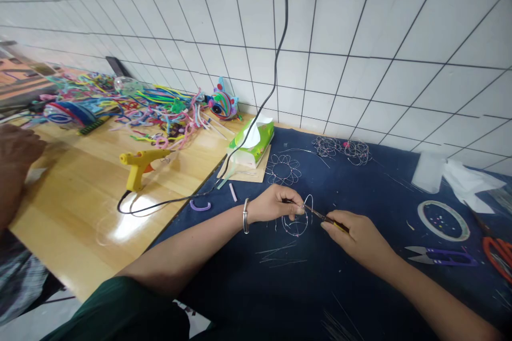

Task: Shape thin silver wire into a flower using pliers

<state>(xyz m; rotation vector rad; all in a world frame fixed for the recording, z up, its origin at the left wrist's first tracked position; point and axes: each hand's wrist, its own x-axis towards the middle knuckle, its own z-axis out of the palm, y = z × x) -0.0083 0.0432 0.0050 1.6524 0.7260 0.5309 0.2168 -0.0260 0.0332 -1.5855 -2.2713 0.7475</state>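
Note:
My left hand (280,203) pinches a small round wire frame (296,233) just above the dark blue cloth. A thin wire loop rises from the frame's upper right. My right hand (350,232) is closed round a pair of pliers (334,222) with dark and yellow handles. The pliers' tips meet the wire beside my left fingertips; whether they bite on it is too small to tell. Behind my left hand lies a flower-shaped wire ring (283,169). Several loose straight wires (280,256) rest on the cloth (256,287) in front.
A yellow glue gun (138,168), its cord trailing, and a heap of coloured pipe cleaners (168,112) lie left. Another person's hand (18,144) rests there. A tissue pack (252,141) stands behind. Purple snips (442,257), a tape roll (443,220) and orange-handled scissors (496,256) lie right.

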